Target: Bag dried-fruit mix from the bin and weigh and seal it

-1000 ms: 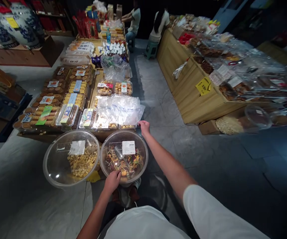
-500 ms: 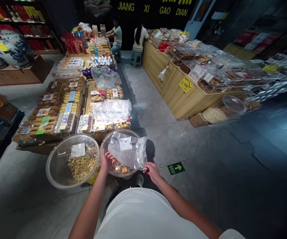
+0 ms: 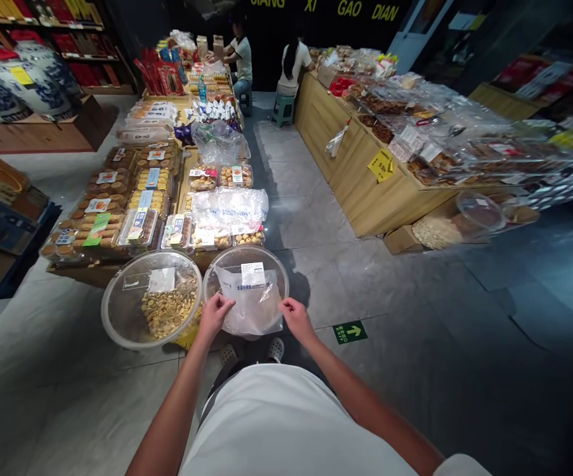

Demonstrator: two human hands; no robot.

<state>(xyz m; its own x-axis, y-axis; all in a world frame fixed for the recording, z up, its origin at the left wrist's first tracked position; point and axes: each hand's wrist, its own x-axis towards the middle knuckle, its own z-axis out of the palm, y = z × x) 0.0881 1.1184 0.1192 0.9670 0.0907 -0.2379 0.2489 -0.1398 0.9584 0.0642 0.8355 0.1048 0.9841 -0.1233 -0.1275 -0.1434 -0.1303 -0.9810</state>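
A clear plastic bag (image 3: 251, 307) with blue print hangs between my hands, over the right-hand round tub (image 3: 280, 268). My left hand (image 3: 215, 315) pinches the bag's left side, thumb against fingers. On the other side, my right hand (image 3: 296, 318) is closed at the bag's right edge. The bag looks flat and covers most of what lies in that tub. A white label (image 3: 253, 274) shows on the tub's far side. Beside it, to the left, stands another round clear tub (image 3: 109, 314) with beige nuts or beans (image 3: 170, 309) in it.
Boxed cookies and biscuits (image 3: 146, 198) fill the table ahead, with a crumpled plastic bag (image 3: 231, 210) on top. Across the aisle, a wooden counter (image 3: 339, 158) bears packed snacks. Two people sit at the back. A green exit sign (image 3: 350, 332) lies on the floor at right.
The bag has turned from lying slanted to hanging upright between both hands. My left hand has gone from spread fingers to a pinch on it. The view has shifted slightly.
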